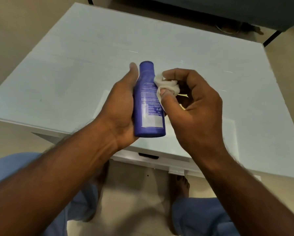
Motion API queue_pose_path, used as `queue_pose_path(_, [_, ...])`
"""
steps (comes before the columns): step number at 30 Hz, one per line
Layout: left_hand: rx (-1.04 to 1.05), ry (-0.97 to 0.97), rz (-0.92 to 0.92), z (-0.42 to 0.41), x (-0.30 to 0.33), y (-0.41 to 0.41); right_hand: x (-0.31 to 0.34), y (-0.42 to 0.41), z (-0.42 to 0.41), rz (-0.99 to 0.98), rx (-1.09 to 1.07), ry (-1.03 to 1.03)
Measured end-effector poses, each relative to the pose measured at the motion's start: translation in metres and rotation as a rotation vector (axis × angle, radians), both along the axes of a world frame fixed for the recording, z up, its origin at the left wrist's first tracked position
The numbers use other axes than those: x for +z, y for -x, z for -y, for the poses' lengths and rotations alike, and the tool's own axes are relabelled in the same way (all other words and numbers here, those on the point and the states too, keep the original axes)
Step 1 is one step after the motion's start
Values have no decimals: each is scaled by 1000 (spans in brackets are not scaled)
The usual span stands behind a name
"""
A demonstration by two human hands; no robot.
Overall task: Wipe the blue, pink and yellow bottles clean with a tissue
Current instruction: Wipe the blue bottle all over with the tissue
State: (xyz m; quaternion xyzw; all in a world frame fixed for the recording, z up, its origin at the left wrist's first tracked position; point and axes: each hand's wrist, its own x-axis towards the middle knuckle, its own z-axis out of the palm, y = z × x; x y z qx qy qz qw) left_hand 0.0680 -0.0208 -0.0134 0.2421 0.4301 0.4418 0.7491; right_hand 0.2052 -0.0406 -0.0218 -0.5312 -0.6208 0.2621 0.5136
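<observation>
A blue bottle (148,103) with a printed white label is held above the table's near edge, its cap end pointing away from me. My left hand (122,109) grips it from the left, thumb lying along its upper side. My right hand (194,109) pinches a crumpled white tissue (166,84) between thumb and fingers and presses it against the bottle's right side near the neck. No pink or yellow bottle shows in this view.
A pale glass-topped white table (91,74) fills the middle of the view. Something pale lies on it behind my right hand, mostly hidden. My knees in blue trousers and my bare feet are below the table's front edge. Dark furniture legs stand at the back right.
</observation>
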Motion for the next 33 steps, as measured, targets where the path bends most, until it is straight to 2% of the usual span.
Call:
queue_pose_path(4, [76,27,-39,0,-4,-3,-1,-3,-1,4,-25,4])
queue_pose_path(8, [105,104,40,-6,-2,2,-1,7,9,217,184,-175])
queue_pose_path(10, [78,109,18,-8,-1,4,-2,10,11,314,240,-251])
queue_pose_path(14, [-14,6,-130,6,-2,-5,0,-5,-4,132,21,-148])
queue_pose_path(16, [-9,-17,-164,9,-4,-9,-1,-10,-8,115,-38,-136])
queue_pose_path(18, [18,-6,-140,4,-6,-8,-2,-6,-3,190,31,-182])
queue_pose_path(20, [51,73,-32,-4,-5,-2,-4,4,5,305,181,-265])
queue_pose_path(22, [48,113,16,-7,-2,4,-5,6,7,339,255,-294])
queue_pose_path(28, [-13,-14,-140,3,-4,-4,0,-14,-9,166,4,-153])
queue_pose_path(30, [-6,-6,-144,-1,-4,-3,1,-13,-6,166,69,-166])
queue_pose_path(33, [-24,35,-68,-7,-3,3,2,-5,3,299,254,-243])
